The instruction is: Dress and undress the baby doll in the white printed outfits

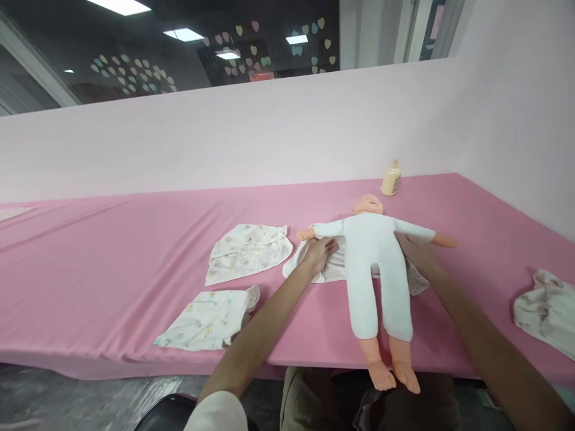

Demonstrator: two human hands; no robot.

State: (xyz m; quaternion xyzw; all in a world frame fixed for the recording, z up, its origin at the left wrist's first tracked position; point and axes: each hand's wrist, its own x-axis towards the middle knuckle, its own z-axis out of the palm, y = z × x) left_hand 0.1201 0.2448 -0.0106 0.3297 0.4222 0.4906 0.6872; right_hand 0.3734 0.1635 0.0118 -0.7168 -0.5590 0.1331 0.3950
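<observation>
A baby doll (369, 242) in a white body suit lies on its back, its feet hanging over the near table edge. Under its torso is a spread white baby garment (330, 272), whose print I cannot make out. My left hand (320, 254) rests on this garment beside the doll's torso, fingers stretched toward the doll and apart. On the other side, my right hand (412, 250) touches the doll's side below its outstretched arm. The fingertips of that hand are hidden by the doll and the cloth.
A pink sheet (112, 263) covers the table. Two printed baby garments, one farther back (247, 251) and one nearer (209, 320), lie to the left. A pump bottle (390, 179) stands by the wall. Another crumpled garment (548, 314) lies at the right.
</observation>
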